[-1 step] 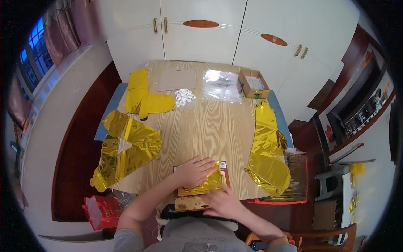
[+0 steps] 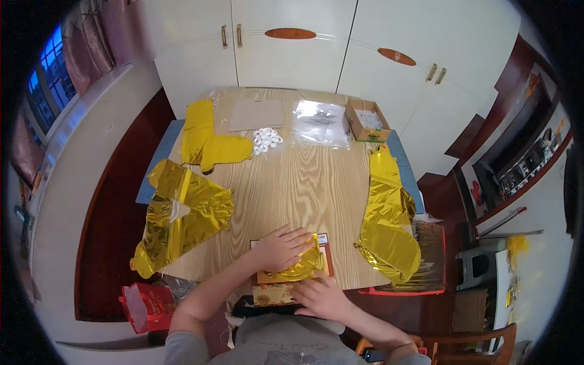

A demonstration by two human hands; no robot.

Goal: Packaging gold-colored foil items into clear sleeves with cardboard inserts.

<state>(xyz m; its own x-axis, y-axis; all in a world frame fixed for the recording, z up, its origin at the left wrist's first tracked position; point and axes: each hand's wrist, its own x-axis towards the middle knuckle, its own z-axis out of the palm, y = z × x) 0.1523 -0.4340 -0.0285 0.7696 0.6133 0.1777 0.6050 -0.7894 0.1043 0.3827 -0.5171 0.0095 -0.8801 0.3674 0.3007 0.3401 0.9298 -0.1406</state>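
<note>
My left hand (image 2: pixel 283 250) lies flat, fingers stretched out, on a folded piece of gold foil (image 2: pixel 302 267), apparently a flat foil balloon. The foil rests on a brown and orange printed box or board (image 2: pixel 275 294) at the table's near edge. Beside the foil's lower right edge is my right hand (image 2: pixel 321 296), its fingers extended and loosely apart over the board. Whether its fingertips touch the foil I cannot tell. A flat A-shaped gold foil balloon (image 2: pixel 201 210) is spread at the left, and a long curved one (image 2: pixel 389 225) at the right.
Farther back are an L-shaped gold balloon (image 2: pixel 196 137), a grey-brown card (image 2: pixel 257 114), several white ribbon rolls (image 2: pixel 266 140), clear plastic packaging (image 2: pixel 321 125) and an open cardboard box (image 2: pixel 368 121). A red bag (image 2: pixel 149 307) stands below the table's left corner.
My right hand has shifted slightly down and left, and more of the foil's lower edge shows. The left hand keeps its place on the foil.
</note>
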